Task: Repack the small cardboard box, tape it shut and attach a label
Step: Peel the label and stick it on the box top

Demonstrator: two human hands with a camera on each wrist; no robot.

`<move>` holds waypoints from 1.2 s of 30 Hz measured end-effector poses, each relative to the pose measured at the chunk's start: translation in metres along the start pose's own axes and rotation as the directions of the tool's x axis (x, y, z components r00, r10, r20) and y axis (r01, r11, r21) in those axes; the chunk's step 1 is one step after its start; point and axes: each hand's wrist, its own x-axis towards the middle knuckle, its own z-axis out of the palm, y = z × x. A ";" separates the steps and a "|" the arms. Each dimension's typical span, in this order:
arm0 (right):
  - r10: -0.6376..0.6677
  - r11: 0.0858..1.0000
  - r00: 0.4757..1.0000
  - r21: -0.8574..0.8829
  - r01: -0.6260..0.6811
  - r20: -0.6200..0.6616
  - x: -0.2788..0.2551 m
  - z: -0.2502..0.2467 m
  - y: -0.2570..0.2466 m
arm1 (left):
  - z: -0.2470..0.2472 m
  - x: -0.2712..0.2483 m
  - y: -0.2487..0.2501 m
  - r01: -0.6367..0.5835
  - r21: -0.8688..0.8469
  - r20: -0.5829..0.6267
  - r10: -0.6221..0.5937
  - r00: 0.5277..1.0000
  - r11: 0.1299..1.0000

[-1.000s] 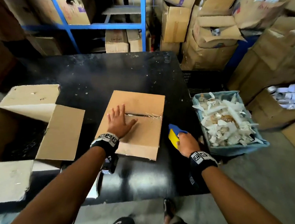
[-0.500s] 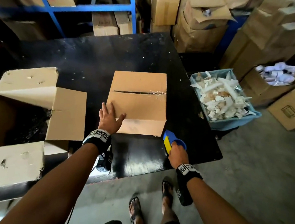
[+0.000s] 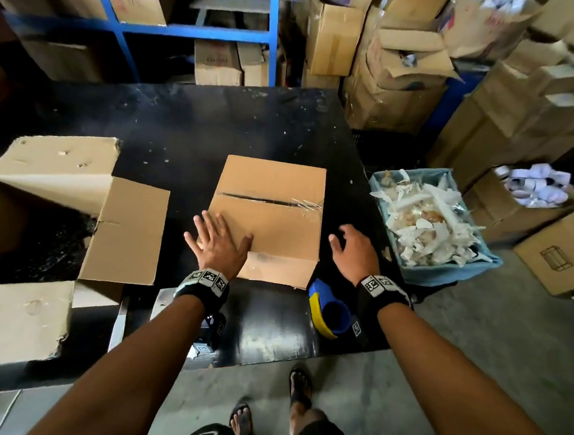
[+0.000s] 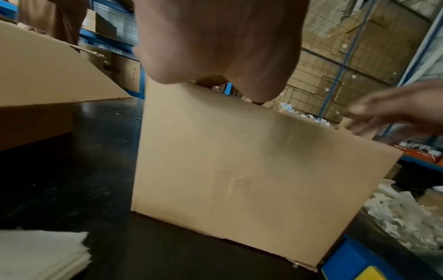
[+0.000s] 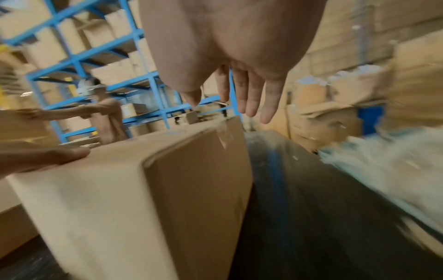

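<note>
One brown box (image 3: 272,212), flaps closed, seam part-taped; left fingers (image 3: 209,225) flat, right fingers (image 3: 340,237) loose.

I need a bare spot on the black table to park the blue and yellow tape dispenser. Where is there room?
Free: the black table beyond the small brown cardboard box, up to its far edge. Also the near strip between the left hand and the blue and yellow tape dispenser. Crowded: the left side, taken by the large open carton.
</note>
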 end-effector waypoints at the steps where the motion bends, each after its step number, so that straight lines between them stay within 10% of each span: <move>1: -0.060 0.998 0.998 0.004 0.060 -0.007 0.019 -0.005 -0.006 | 0.001 -0.001 0.005 0.022 0.003 -0.002 -0.022 1.000 1.000; 6: -0.276 0.954 0.943 -0.069 0.292 0.186 0.113 -0.009 -0.043 | 0.013 -0.011 0.034 0.066 -0.014 -0.003 -0.066 0.998 0.998; 17: -0.272 0.930 0.826 -0.084 0.357 0.493 0.230 0.016 -0.060 | 0.021 -0.020 0.078 0.152 -0.085 0.085 -0.145 0.986 0.985; 25: -0.158 0.961 0.909 -0.153 0.232 0.386 0.216 0.027 -0.069 | -0.014 0.049 -0.004 0.011 0.026 0.102 -0.013 0.995 1.000; 36: 0.100 0.990 0.978 -0.118 -0.078 0.185 0.092 0.045 -0.057 | -0.030 0.078 -0.050 -0.045 -0.282 0.136 0.086 0.987 0.958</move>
